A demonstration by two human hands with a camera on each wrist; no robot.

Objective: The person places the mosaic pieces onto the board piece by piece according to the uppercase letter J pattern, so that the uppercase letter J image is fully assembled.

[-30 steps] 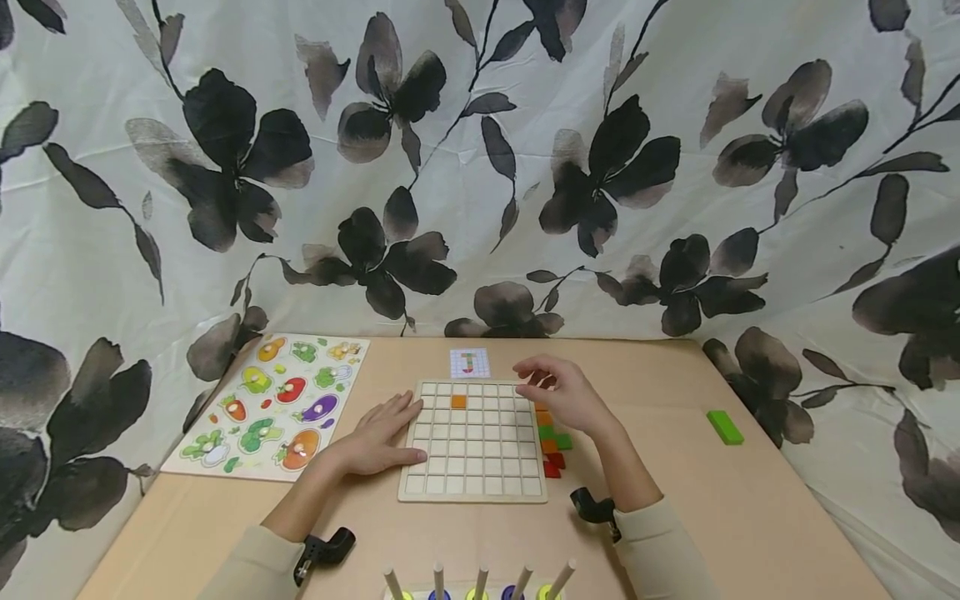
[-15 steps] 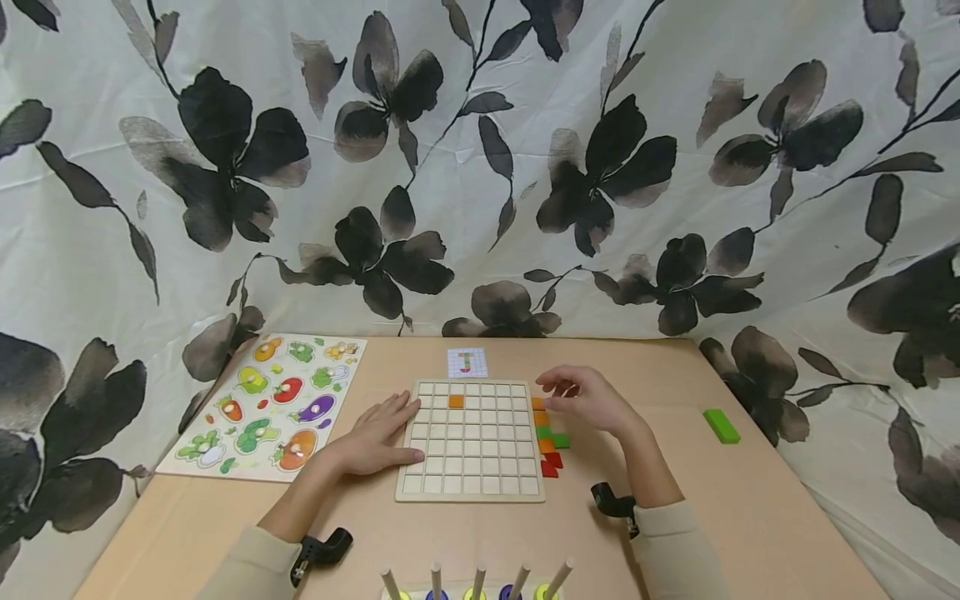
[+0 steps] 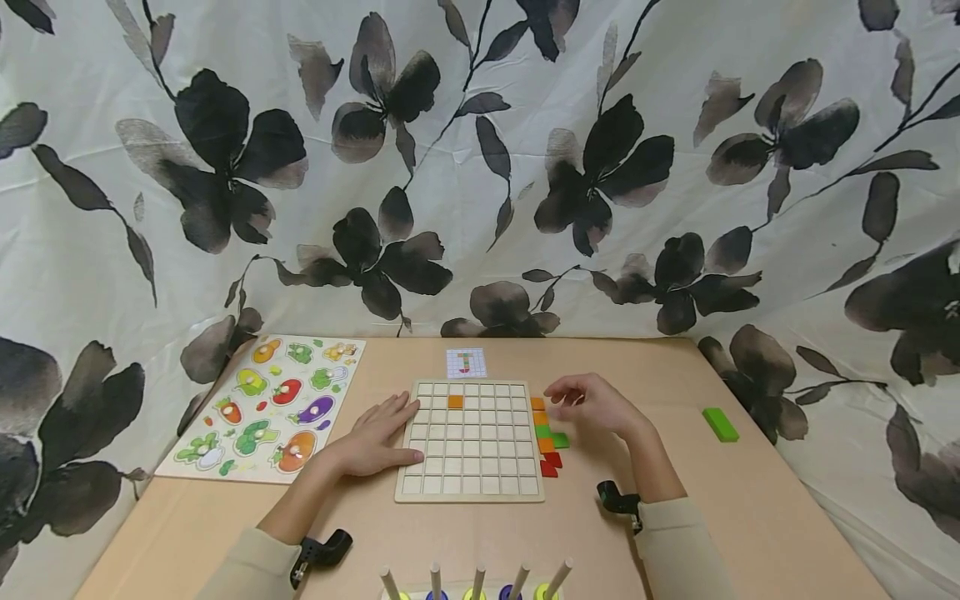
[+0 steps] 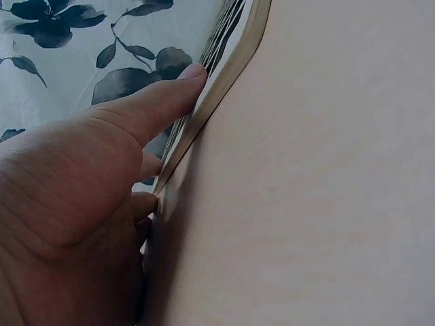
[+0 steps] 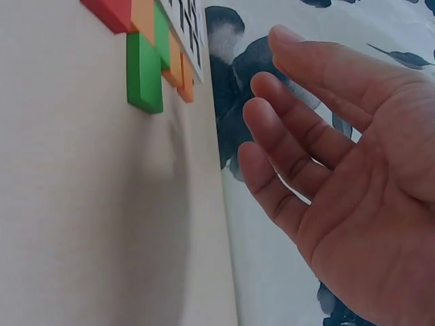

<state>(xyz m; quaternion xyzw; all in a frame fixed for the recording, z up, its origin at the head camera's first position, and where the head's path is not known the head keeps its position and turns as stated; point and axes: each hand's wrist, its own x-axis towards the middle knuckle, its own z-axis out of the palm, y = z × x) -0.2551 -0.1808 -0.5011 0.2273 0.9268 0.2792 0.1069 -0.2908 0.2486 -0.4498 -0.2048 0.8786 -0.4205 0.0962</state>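
A wooden grid board point(image 3: 472, 454) lies at the middle of the table, with one orange tile point(image 3: 455, 402) in its top row. My left hand point(image 3: 377, 437) rests on the board's left edge with fingers extended; the left wrist view shows the thumb point(image 4: 163, 105) touching the rim. To the right of the board hovers my right hand point(image 3: 596, 404), its fingers loosely bent and holding nothing. Just left of and below it lie orange, green and red pieces along the board's right edge, among them a green block point(image 5: 144, 75) and a red piece point(image 5: 112, 12).
A small pattern card point(image 3: 467, 362) lies behind the board. On the left is a sheet with fruit and vegetable pictures point(image 3: 273, 400). A green block point(image 3: 721, 425) lies far right. A peg stand point(image 3: 480, 583) is at the front edge. Floral cloth point(image 3: 480, 167) hangs behind.
My right hand has moved right, from above the board's top right corner to beyond the coloured pieces. The left hand stays on the board.
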